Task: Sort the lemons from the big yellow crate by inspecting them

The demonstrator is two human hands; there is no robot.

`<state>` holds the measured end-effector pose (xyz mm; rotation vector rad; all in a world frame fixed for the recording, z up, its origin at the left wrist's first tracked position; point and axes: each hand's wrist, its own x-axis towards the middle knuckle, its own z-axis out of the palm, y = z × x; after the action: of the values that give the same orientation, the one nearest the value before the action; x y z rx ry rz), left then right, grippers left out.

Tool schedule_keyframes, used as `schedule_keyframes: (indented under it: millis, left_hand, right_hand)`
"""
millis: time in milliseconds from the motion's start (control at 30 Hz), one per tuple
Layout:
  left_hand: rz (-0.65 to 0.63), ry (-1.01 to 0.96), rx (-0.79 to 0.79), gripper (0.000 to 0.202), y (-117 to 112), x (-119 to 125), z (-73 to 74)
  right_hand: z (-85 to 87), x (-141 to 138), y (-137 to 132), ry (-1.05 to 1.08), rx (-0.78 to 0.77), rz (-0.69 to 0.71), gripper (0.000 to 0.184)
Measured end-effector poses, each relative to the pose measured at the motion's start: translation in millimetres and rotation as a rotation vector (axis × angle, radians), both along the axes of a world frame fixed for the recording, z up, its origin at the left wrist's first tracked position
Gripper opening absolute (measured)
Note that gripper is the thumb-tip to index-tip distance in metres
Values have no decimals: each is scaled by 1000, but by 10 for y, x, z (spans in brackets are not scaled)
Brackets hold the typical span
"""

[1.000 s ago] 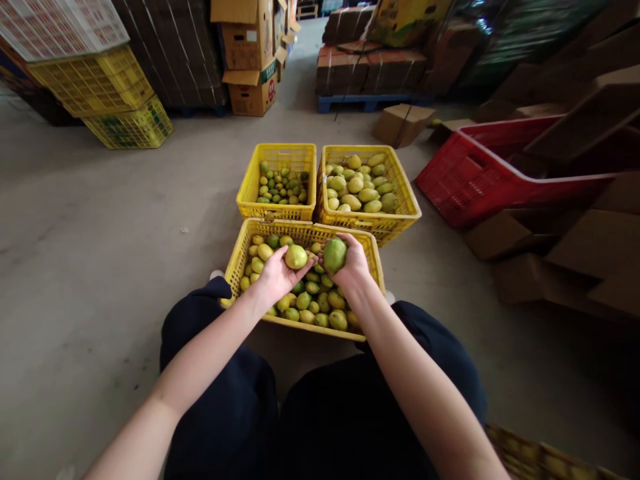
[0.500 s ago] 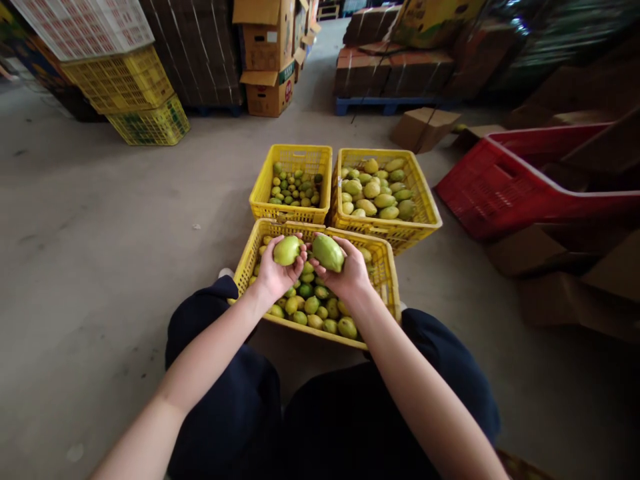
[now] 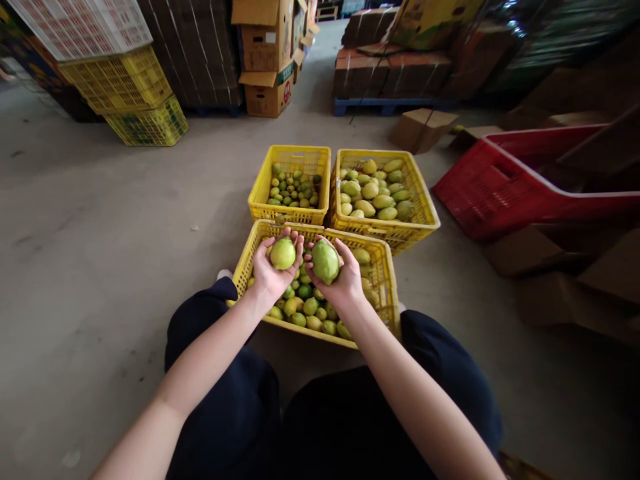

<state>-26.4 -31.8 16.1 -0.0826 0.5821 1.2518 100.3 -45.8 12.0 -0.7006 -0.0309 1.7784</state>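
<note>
My left hand cups a yellow-green lemon, its fingers curled behind and beside the fruit. In my right hand rests a larger, greener lemon, tilted with its stem end up and held by the fingers and thumb. Both hands are palm up, side by side, over the near yellow crate. Green and yellow lemons lie in that crate below my wrists; my hands hide part of them.
Behind it stand a yellow crate of small lemons and a yellow crate of larger ones. To the right are a red crate and cardboard. Stacked crates, cartons and a blue pallet stand farther back.
Both lemons have turned in my hands and now sit more upright. My hands have opened slightly apart, the left one shifting a little left.
</note>
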Motion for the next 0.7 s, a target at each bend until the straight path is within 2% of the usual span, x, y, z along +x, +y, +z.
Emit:
schedule_keyframes:
  millis: [300,533,700]
  left_hand:
    - [-33,35,30,13,28,129,-39]
    - [-67,-34,-20,33,42,144,-79]
    - [-89,-37,-48,39,65,147,-88]
  right_hand:
    - [-15,65,-12,113,49,5,14]
    - [67,65,10,112,-77,-105,28]
    - [59,81,37,141,-118,-77,30]
